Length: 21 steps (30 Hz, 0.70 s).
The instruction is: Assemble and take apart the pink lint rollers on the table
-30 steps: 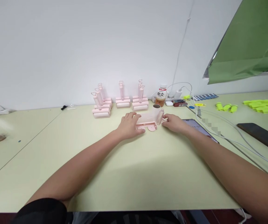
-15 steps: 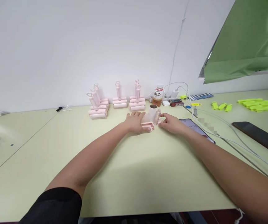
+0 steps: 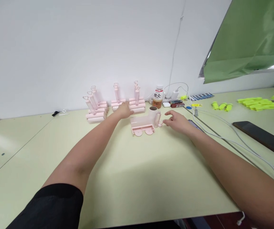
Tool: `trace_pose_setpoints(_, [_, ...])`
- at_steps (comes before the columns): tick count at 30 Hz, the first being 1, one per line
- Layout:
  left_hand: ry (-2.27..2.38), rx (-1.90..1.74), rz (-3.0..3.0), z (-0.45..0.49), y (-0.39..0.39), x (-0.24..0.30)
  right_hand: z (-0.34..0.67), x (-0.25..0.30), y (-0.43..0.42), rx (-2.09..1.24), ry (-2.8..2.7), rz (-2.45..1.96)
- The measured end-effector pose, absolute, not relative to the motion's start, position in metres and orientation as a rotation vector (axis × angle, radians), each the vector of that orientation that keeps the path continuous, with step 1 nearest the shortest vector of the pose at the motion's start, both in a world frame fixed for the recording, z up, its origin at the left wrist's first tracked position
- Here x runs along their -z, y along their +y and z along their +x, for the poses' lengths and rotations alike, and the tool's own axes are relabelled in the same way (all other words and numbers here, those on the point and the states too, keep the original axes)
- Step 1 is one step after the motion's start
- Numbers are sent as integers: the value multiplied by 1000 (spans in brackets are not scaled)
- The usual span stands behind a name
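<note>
My left hand (image 3: 124,110) reaches to the back of the table, fingers over the right end of a pink lint roller (image 3: 117,94); its thumb is apart, and its fingertips are partly hidden. Beside the clear pink handle (image 3: 157,119), my right hand (image 3: 176,121) has its thumb and forefinger apart, with nothing between them. That handle stands upright, a small pink ring-shaped piece (image 3: 160,124) by its foot. Just left is an upright white paper roll (image 3: 152,112). In front lies an opened pink roller case (image 3: 142,128) with a see-through cover and two round discs at its front.
More pink lint rollers stand left (image 3: 96,119) and right (image 3: 137,109) along the wall. Behind the paper roll is a drink bottle (image 3: 157,97). A phone (image 3: 195,125) lies partly under my right forearm; white cables (image 3: 222,136), a black phone (image 3: 262,137) and neon-yellow pieces (image 3: 258,104) are further right.
My left hand has left the pink case and moved back and left to the standing rollers, uncovering the case. My right hand has drawn slightly away from the clear handle.
</note>
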<state>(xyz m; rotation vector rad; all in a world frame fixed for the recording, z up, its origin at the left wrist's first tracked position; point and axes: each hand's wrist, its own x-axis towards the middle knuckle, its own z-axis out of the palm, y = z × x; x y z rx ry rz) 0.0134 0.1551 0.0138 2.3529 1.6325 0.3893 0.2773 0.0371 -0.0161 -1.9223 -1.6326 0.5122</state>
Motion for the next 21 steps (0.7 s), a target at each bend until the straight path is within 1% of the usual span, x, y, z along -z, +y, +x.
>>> trace_pose_setpoints(10, [1623, -454, 2350, 21, 186, 15, 272, 5, 31, -404, -1477, -1814])
trace_pose_setpoints(21, [1666, -522, 2268, 14, 178, 19, 267, 6, 30, -384, -1438, -1728])
